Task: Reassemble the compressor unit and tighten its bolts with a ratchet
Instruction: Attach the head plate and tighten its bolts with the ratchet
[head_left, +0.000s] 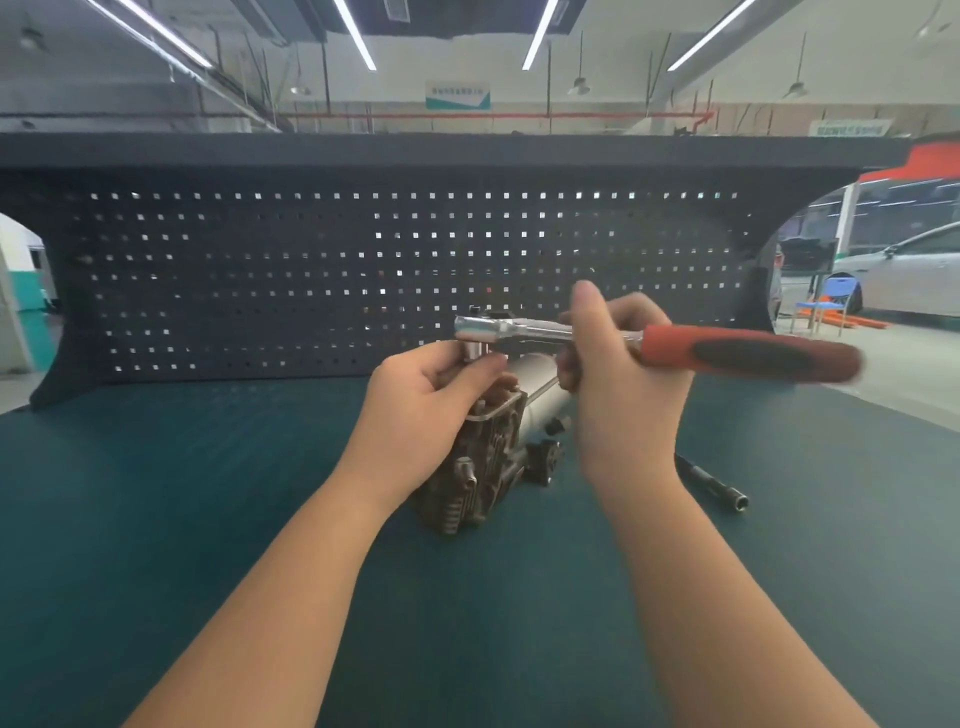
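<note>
Compressor unit (485, 457) stands mid-worktop (156, 519). Left hand (415, 410) curls round its top, fingertips at the socket (474, 351). Right hand (618, 379), raised, grip closed on ratchet (675, 343) shank, red handle pointing right. Extension bar (714, 486) lies just right.

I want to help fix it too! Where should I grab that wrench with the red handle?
Probably the red rubber handle of the wrench, coming from the right. It sticks out free that way, thick and padded, while the shiny head sits over the machine.
</note>
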